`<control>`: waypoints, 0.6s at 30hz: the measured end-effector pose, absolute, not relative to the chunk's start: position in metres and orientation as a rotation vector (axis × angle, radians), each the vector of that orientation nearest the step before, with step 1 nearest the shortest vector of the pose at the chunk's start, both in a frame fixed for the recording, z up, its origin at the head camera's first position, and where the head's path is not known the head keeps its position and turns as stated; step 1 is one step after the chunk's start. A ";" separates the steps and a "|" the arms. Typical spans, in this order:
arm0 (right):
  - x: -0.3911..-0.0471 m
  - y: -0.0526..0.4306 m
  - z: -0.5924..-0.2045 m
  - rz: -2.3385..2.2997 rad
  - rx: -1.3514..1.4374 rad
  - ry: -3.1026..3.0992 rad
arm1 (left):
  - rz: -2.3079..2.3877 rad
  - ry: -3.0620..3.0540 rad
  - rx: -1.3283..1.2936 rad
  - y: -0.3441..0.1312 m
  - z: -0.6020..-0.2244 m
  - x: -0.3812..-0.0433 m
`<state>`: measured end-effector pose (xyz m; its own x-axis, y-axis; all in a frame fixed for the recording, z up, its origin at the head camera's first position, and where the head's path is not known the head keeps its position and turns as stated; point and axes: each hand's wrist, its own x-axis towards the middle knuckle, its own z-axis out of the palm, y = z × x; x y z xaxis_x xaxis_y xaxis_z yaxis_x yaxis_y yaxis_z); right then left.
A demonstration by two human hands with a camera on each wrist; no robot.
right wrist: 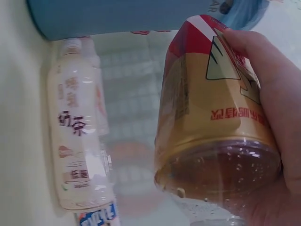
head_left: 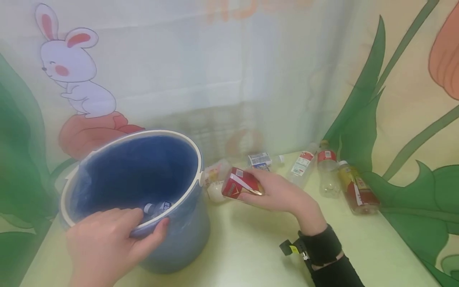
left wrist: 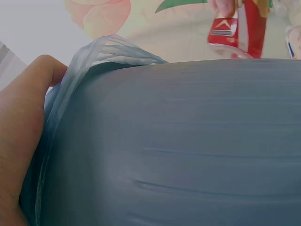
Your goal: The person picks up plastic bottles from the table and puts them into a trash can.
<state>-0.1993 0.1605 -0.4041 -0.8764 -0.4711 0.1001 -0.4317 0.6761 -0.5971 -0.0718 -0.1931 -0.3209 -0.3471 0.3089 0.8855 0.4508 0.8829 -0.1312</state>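
Observation:
My left hand (head_left: 104,239) grips the near rim of a blue trash bin (head_left: 179,243), thumb outside and fingers over the edge. A thin plastic bag liner (left wrist: 70,77) is bunched over the rim beside that hand in the left wrist view. Inside the bin lies a clear plastic bottle (head_left: 157,208). To the right of the bin, my right hand (head_left: 276,191) holds a plastic drink bottle (right wrist: 202,103) with a red and gold label, tilted above the table. Its clear base shows in the right wrist view, with droplets on the plastic.
Close to the bin's right side lies a milk tea bottle (right wrist: 77,136). Behind my right hand is a bottle with a blue-and-white label (head_left: 259,160). Farther right lie a white-labelled bottle (head_left: 303,164), a red-labelled bottle (head_left: 327,169) and a yellow-labelled bottle (head_left: 358,191). A printed curtain (head_left: 215,79) hangs behind the table.

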 end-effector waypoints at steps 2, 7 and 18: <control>-0.197 0.163 -0.400 -1.003 -0.764 2.825 | -0.167 -1.954 -0.560 -0.193 -0.321 -0.072; -0.195 0.170 -0.385 -1.005 -0.802 2.874 | -0.172 -1.961 -0.568 -0.192 -0.321 -0.071; -0.216 0.174 -0.341 -0.948 -1.010 2.939 | -0.163 -1.979 -0.568 -0.194 -0.319 -0.071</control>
